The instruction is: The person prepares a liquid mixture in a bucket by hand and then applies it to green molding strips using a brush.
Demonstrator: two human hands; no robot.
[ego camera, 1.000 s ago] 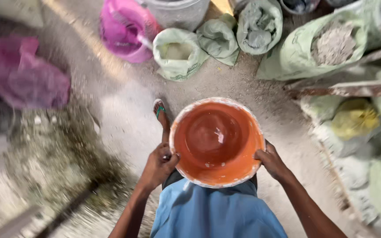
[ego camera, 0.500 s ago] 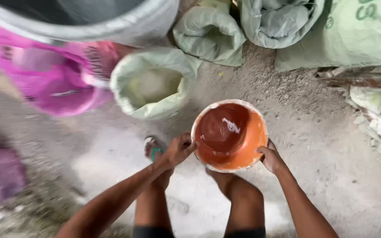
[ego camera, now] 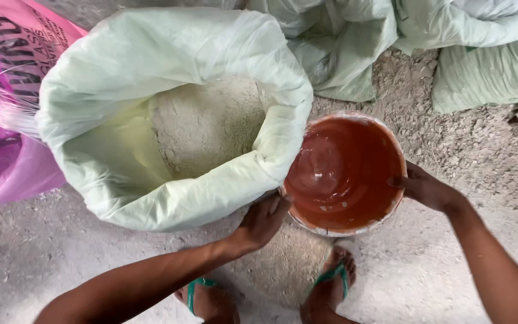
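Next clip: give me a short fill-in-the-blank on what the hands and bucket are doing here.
1. Both hands grip the rim of an ____ bucket.
2. The left hand is on the side next to the pale green ____ of powder.
3. The right hand holds the rim on the side ____ from that sack.
4. Inside, the bucket is nearly ____.

Missing words: orange; sack; away; empty

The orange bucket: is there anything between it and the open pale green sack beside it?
Nothing visible. The orange bucket, held by the left hand and right hand, already touches the rolled rim of the sack.
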